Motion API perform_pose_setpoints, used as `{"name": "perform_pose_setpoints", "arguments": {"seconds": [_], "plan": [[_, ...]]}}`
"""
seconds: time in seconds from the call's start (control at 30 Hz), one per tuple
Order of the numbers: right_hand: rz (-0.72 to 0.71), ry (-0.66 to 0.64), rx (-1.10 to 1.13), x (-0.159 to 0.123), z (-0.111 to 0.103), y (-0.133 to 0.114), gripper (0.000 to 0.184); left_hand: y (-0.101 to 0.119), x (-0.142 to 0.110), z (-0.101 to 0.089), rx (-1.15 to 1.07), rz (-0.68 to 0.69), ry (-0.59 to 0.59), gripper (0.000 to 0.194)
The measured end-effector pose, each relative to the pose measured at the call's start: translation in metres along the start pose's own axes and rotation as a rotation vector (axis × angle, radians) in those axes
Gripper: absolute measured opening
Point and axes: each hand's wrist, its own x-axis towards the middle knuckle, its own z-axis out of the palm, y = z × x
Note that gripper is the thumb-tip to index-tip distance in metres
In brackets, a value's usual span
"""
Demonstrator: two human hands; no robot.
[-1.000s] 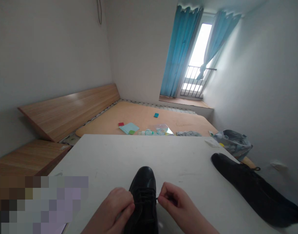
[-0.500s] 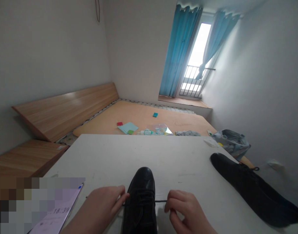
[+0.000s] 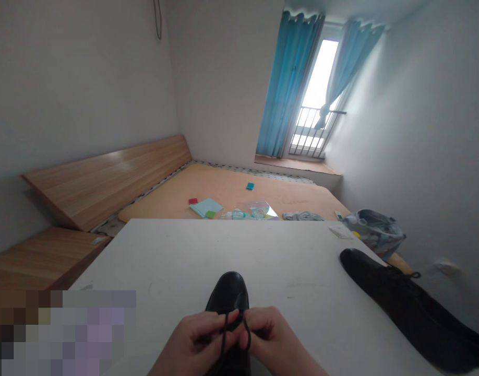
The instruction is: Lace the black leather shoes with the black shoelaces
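1. Glossy black leather-look lace-up shoe: on white tabletop, between hands.
2. Thin black cord shoelace: left hand and right hand, each grip pinched closed on it.
3. Small white-and-green item: print too small to read.

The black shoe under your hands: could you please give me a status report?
Left hand and right hand pinching laces, close together. Shoe toe pointing away, lacing mostly hidden. Second shoe to the right, apart.

A black shoe is resting sole-down on the white desk, its rounded toe pointing forward; its dark lace is being held in two strands.
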Motion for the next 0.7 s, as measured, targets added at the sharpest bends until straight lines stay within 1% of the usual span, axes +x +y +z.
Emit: {"name": "perform_pose_setpoints", "arguments": {"seconds": [0.07, 0.1, 0.13, 0.2, 0.27, 0.33, 0.4, 0.47, 0.5, 0.57, 0.7], "plan": [[0.052, -0.065, 0.06, 0.001, 0.0, -0.003, 0.048, -0.003, -0.002, -0.001, 0.289, 0.209, 0.02, 0.027], [0.08, -0.073, 0.063, 0.001, 0.0, -0.004, 0.047, -0.003, -0.003, -0.002, 0.412, 0.297, 0.019, 0.023], [0.112, -0.069, 0.056, 0.001, -0.001, -0.005, 0.047, -0.002, -0.004, -0.003, 0.507, 0.365, 0.014, 0.021], [0.187, -0.046, 0.033, 0.001, -0.003, -0.005, 0.044, 0.0, -0.005, -0.004, 0.62, 0.426, 0.011, 0.024], [0.26, -0.016, 0.008, 0.001, -0.004, -0.001, 0.04, 0.001, -0.007, -0.003, 0.659, 0.409, 0.032, 0.031], [0.315, 0.014, -0.027, 0.001, -0.003, 0.005, 0.037, 0.001, -0.007, -0.001, 0.618, 0.372, 0.084, 0.03], [0.352, 0.055, -0.067, 0.0, -0.003, 0.013, 0.032, 0.0, -0.007, 0.002, 0.493, 0.346, 0.118, 0.024], [0.365, 0.091, -0.111, -0.003, -0.004, 0.018, 0.026, -0.001, -0.006, 0.004, 0.347, 0.317, 0.107, 0.021], [0.359, 0.105, -0.133, -0.004, -0.004, 0.019, 0.022, 0.0, -0.006, 0.004, 0.307, 0.3, 0.1, 0.021], [0.341, 0.098, -0.173, -0.005, -0.004, 0.017, 0.015, 0.002, -0.006, 0.004, 0.309, 0.259, 0.091, 0.016], [0.33, 0.073, -0.213, -0.005, 0.001, 0.008, 0.005, 0.012, -0.009, 0.001, 0.454, 0.152, 0.067, 0.011]]}}
